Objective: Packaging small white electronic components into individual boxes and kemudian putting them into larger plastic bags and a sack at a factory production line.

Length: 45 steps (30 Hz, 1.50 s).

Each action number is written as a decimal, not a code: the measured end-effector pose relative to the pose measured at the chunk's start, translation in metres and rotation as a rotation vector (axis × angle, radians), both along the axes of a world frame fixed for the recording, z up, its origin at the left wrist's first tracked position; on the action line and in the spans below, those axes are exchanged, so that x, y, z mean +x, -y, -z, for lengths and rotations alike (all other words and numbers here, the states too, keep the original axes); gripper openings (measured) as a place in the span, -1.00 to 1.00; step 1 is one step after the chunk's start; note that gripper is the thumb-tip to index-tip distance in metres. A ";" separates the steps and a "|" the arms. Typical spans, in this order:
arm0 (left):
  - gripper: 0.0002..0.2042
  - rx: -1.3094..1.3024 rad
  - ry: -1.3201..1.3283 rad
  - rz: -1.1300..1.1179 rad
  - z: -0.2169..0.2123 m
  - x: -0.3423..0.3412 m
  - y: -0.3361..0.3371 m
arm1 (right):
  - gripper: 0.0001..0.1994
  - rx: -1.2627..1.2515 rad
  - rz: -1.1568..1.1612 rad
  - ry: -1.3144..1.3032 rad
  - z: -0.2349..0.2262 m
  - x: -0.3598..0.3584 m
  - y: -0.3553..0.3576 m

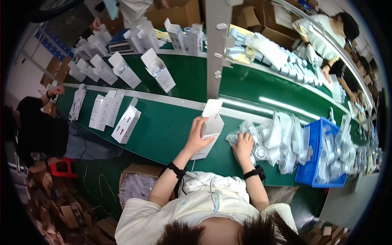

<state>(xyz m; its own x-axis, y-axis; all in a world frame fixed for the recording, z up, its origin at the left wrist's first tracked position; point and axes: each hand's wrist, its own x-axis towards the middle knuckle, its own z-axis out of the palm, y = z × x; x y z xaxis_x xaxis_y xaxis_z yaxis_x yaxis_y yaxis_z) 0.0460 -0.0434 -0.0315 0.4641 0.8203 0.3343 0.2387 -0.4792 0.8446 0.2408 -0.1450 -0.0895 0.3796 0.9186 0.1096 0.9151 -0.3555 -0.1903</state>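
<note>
My left hand (196, 138) grips a white carton (211, 128) that stands upright on the green table (163, 130) with its top flap open. My right hand (243, 146) rests just to the right of it, fingers down on a clear plastic bag (252, 136) at the near edge of a heap of such bags (281, 141). Both wrists wear black bands.
A blue bin (312, 171) full of clear bags stands at the right. White cartons (126, 123) lie flat to the left, and open cartons (158, 70) ride the far belt. A grey post (215, 49) rises ahead. Other people work at the left and far right. A cardboard box (136, 181) sits below.
</note>
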 end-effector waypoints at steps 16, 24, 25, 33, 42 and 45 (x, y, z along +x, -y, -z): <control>-0.33 0.254 -0.385 0.089 0.022 0.047 0.053 | -0.51 0.072 -0.074 0.015 0.040 0.013 0.002; -0.23 0.138 -0.515 -0.374 -0.012 -0.020 0.002 | -0.51 -0.061 -0.004 -0.015 0.012 0.000 -0.007; -0.22 0.154 -0.683 -0.332 -0.020 -0.026 0.001 | -0.51 -0.035 -0.010 0.000 0.013 0.001 -0.006; -0.43 -0.064 -0.372 -0.250 -0.027 -0.146 -0.052 | -0.41 0.007 -0.023 0.036 0.013 0.000 0.002; -0.55 -0.003 -0.672 -0.969 -0.064 -0.442 -0.234 | -0.31 -0.290 0.358 0.099 -0.002 -0.024 -0.005; -0.44 -0.570 -0.684 -0.703 -0.039 -0.470 -0.260 | -0.32 -0.169 0.297 0.099 0.009 -0.021 -0.008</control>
